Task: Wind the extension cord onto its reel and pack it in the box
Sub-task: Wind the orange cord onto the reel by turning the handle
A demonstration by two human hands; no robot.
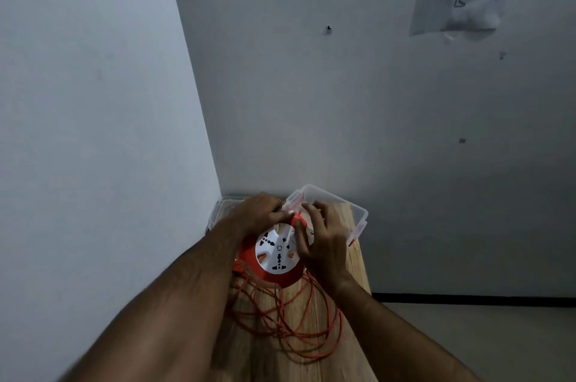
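An orange cord reel (274,274) with a white socket face (277,252) lies on the narrow wooden table (352,269). My left hand (258,210) grips the reel's far edge, fingers curled over it. My right hand (324,235) holds the reel's right side, with the thumb by an orange knob (298,220) at its top. The orange cord (296,319) lies in loose loops on the table in front of the reel. A clear plastic box (343,207) with orange latches stands open just behind my hands.
The table stands in a corner, with a wall along its left side and another behind it. A clear lid (223,205) lies at the back left by the wall. To the right the table edge drops to the floor (483,338).
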